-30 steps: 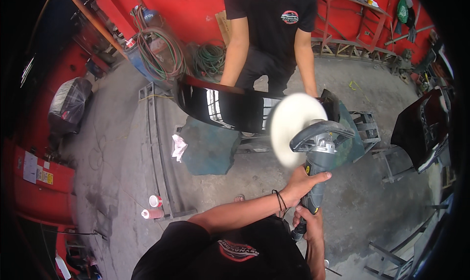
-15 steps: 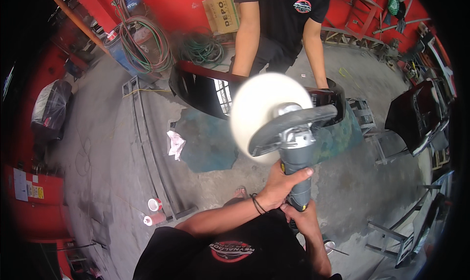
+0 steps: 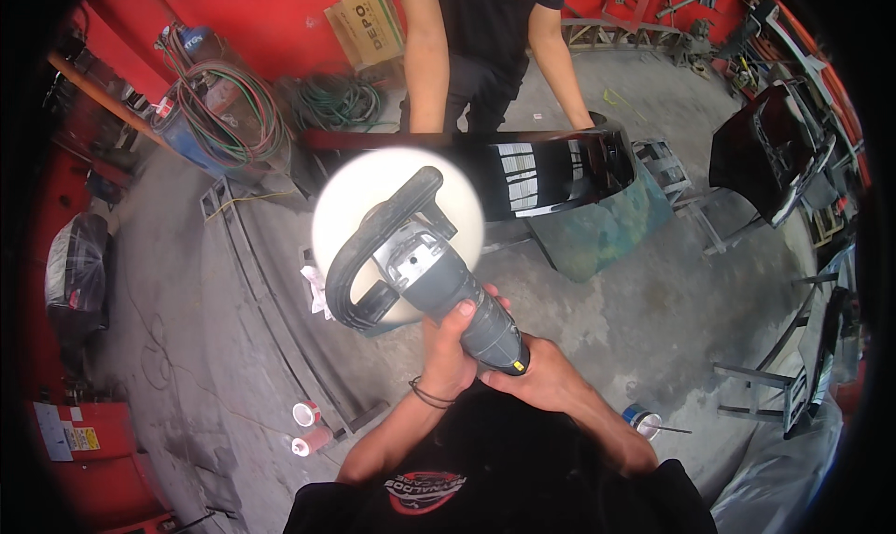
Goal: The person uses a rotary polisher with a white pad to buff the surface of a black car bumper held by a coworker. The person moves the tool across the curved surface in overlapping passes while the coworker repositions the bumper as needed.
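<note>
Both my hands grip a grey power polisher (image 3: pixel 478 321) with a black loop handle and a round white pad (image 3: pixel 345 203). My left hand (image 3: pixel 450 352), a dark band on its wrist, wraps around the middle of the body. Around the rear end closes my right hand (image 3: pixel 546 377). The pad covers the left part of a glossy black car bumper (image 3: pixel 478 172); whether it touches the bumper I cannot tell. Across from me, a person in a black shirt (image 3: pixel 476 30) leans over the bumper, arms reaching down behind it, hands hidden.
A long metal frame (image 3: pixel 280 324) lies on the left floor, beside a pink bottle (image 3: pixel 313 441) and an open can (image 3: pixel 306 413). Another can (image 3: pixel 642 420) stands by my right forearm. Coiled hoses (image 3: pixel 229 114) hang at back left; a dark car panel (image 3: pixel 770 151) stands at right.
The polisher has swung to the left and now tilts left, its pad moving from the bumper's middle to its left part. My view has shifted too. Both hands keep their grip.
</note>
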`<state>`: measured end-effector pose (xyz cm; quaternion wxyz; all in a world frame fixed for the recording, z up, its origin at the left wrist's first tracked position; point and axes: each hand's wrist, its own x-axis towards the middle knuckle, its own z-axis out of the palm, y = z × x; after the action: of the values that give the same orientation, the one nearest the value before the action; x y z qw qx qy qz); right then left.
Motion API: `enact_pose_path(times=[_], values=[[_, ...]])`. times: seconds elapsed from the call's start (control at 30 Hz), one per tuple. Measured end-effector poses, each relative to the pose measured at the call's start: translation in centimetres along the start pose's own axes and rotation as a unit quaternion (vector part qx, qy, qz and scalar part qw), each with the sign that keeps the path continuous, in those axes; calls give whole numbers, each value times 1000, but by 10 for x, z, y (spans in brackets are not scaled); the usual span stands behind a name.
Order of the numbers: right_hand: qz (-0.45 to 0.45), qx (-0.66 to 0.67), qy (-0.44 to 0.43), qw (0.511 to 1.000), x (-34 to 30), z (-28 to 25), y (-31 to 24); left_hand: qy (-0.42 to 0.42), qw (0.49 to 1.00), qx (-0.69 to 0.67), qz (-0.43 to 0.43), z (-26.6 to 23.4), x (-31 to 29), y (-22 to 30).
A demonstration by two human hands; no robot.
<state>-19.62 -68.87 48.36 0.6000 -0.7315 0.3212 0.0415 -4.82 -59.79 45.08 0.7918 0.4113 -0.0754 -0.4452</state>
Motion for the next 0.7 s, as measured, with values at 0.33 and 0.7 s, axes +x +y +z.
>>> enact_pose_path(times=[0.33,0.7], values=[[76,66,59,993,-50,-35,45,-82,993,1,-82,44,-7,-54],[114,291,138,940,-70,-56,132,-97,968,180,-145,106,22,-126]])
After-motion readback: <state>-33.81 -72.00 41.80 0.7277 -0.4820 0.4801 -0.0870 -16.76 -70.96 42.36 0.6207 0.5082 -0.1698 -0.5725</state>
